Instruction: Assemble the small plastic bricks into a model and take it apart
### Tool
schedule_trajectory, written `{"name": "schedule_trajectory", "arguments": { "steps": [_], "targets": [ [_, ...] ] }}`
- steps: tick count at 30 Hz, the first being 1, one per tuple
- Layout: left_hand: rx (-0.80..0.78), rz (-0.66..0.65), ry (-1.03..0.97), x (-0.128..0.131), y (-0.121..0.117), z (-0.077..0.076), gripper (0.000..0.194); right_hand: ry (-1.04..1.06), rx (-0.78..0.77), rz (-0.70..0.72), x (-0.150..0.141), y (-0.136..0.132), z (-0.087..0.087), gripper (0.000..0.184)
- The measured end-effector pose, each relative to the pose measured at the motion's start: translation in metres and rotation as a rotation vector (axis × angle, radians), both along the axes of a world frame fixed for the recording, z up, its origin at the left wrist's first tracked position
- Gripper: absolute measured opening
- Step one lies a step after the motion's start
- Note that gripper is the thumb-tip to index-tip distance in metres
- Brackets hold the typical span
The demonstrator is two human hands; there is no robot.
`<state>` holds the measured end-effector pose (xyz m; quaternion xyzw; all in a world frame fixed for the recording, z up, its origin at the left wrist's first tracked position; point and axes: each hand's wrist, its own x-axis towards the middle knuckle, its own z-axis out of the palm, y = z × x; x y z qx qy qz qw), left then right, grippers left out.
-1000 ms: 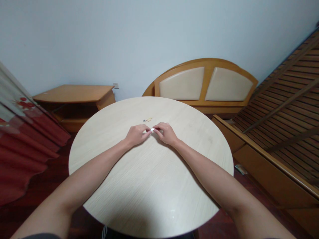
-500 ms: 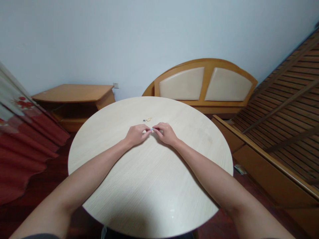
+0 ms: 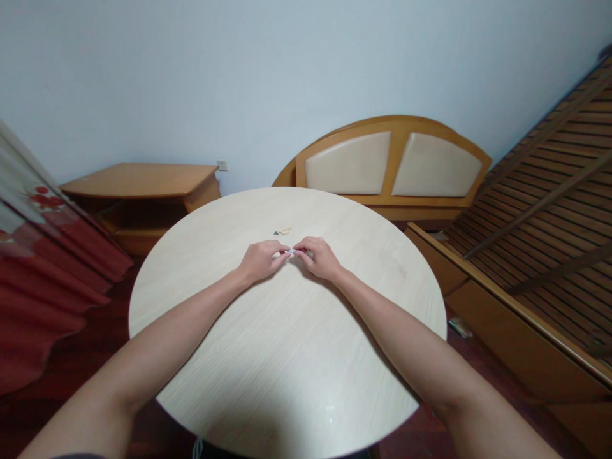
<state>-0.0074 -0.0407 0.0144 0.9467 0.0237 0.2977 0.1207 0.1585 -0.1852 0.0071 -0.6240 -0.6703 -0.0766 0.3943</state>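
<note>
My left hand (image 3: 261,259) and my right hand (image 3: 319,255) rest on a round pale wooden table (image 3: 287,357), fingertips meeting near its middle. Both hands pinch a tiny whitish object (image 3: 289,252) held between them; it is too small to name. Just beyond the fingertips a small tan scrap (image 3: 285,229) and a tiny dark bit (image 3: 276,233) lie on the tabletop.
A low wooden cabinet (image 3: 143,185) stands at the back left by the wall. A padded wooden headboard (image 3: 389,166) leans behind the table. A slatted bed frame (image 3: 540,210) fills the right. Red patterned fabric (image 3: 43,268) hangs at the left.
Both hands stay pinched together at the same spot; the white piece between them shows less now. The view has shifted slightly.
</note>
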Motion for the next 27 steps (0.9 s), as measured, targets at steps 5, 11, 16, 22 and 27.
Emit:
{"name": "schedule_trajectory", "arguments": {
  "steps": [5,11,16,22,27],
  "targets": [
    [-0.009,0.037,-0.011,-0.001,0.0,0.002,0.023,0.068,-0.034,0.023,0.017,-0.007,0.006,0.014],
    [-0.027,0.065,-0.015,-0.002,0.002,0.002,0.022,0.14,-0.347,-0.011,0.049,-0.03,0.017,0.008],
    [-0.024,0.066,0.0,-0.002,0.002,0.001,0.022,0.225,-0.501,0.015,0.057,-0.036,0.015,0.012],
    [-0.024,0.078,0.007,-0.003,0.002,0.002,0.022,0.295,-0.549,0.076,0.059,-0.034,0.013,0.014],
    [-0.023,0.074,0.007,-0.003,0.002,0.002,0.023,0.311,-0.552,0.094,0.052,-0.033,0.016,0.012]
  ]
}}
